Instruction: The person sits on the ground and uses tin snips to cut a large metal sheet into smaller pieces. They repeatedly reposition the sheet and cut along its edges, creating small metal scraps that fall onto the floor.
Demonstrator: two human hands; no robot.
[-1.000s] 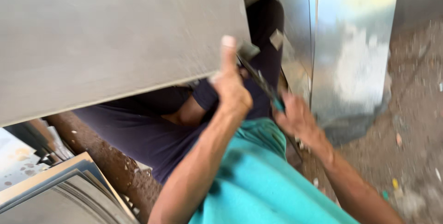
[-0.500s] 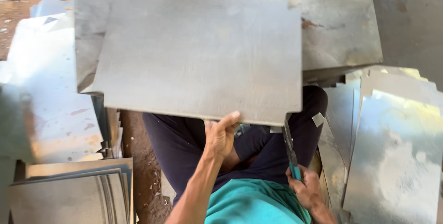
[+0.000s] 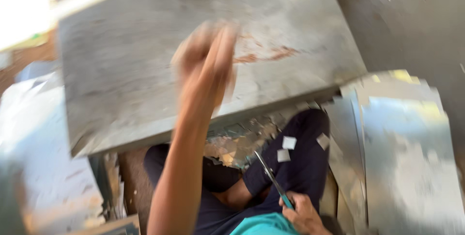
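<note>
My left hand [image 3: 203, 65] is raised and motion-blurred in front of a large grey metal sheet [image 3: 121, 70] that lies tilted across the upper view. The blur hides whether it touches or grips the sheet. My right hand [image 3: 302, 213] rests low by my lap and grips metal snips [image 3: 272, 178] by a teal handle, with the blades pointing up and left. I sit with dark trousers [image 3: 305, 167] under the sheet's near edge. Small square metal offcuts [image 3: 289, 142] lie on my right leg.
A stack of shiny metal sheets [image 3: 411, 167] leans at the right. More pale sheets [image 3: 38, 157] lie at the left. A heap of shiny scraps [image 3: 232, 143] sits under the big sheet's near edge. Grey ground [image 3: 426, 17] shows at the upper right.
My left hand has moved from the sheet's near edge up over its face. The view has swung and the sheet now fills the upper frame. My right hand still holds the snips.
</note>
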